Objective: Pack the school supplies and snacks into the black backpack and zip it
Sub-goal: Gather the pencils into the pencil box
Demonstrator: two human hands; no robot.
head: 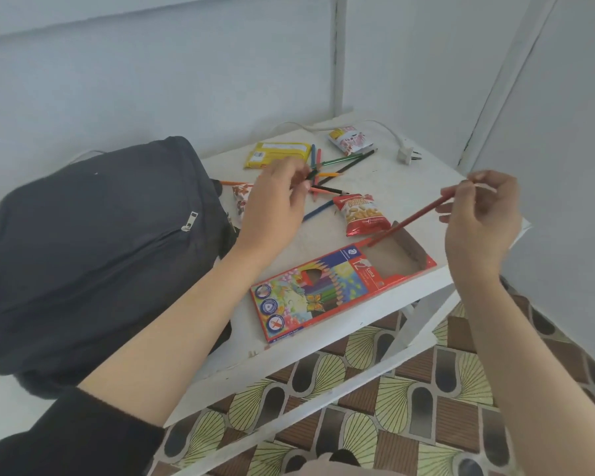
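Observation:
The black backpack (pixel 93 255) lies zipped on the left of the white table (pixel 409 176). A red pencil box (pixel 337 290) lies open at the table's front edge. My right hand (pixel 478 218) pinches a red pencil (pixel 409 219) whose tip goes into the box's open end. My left hand (pixel 275 201) reaches over the scattered coloured pencils (pixel 327 176) and pinches a dark green one. A red snack bag (pixel 361 214) sits beside the box. A yellow packet (pixel 275 154) and a white-red snack pack (pixel 349 140) lie at the back. Another snack bag (pixel 241 197) peeks out beside my left hand.
A white power plug (pixel 406 154) with its cable lies at the back right of the table. Grey walls close in behind and to the right. Patterned floor (pixel 392 407) shows below the table's front edge and its white frame.

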